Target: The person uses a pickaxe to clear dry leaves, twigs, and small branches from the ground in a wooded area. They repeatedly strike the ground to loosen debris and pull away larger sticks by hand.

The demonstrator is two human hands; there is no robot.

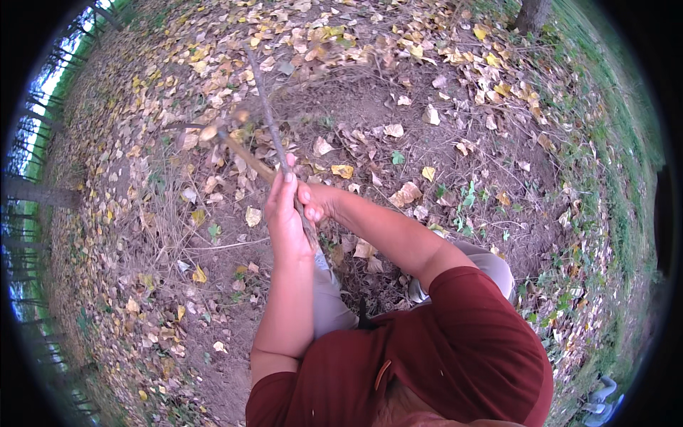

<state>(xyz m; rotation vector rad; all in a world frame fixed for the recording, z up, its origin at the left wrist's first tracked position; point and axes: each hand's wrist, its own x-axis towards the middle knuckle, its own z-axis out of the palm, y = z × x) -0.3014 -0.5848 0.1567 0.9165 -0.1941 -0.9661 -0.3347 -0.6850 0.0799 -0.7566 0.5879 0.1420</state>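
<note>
My left hand point(284, 213) is closed on a thin grey-brown stick point(267, 107), which slants up and away to the left. Its lower end shows below the fingers, beside my wrist. Close against it, my right hand point(318, 202) is curled shut. A tool with a brown wooden handle point(249, 156) runs toward the right hand, passing behind the left fingers. At its far end are a pale wooden tip point(208, 132) and a thin dark piece like a blade, partly blurred. The left fingers hide how the right hand meets the handle.
Yellow and tan fallen leaves point(406, 193) cover brown soil around me. Dry grass stems point(165, 224) stand to the left, and small green plants point(467, 203) grow at the right. A tree trunk point(532, 16) rises at the far right. My bent knees point(491, 269) are close below the hands.
</note>
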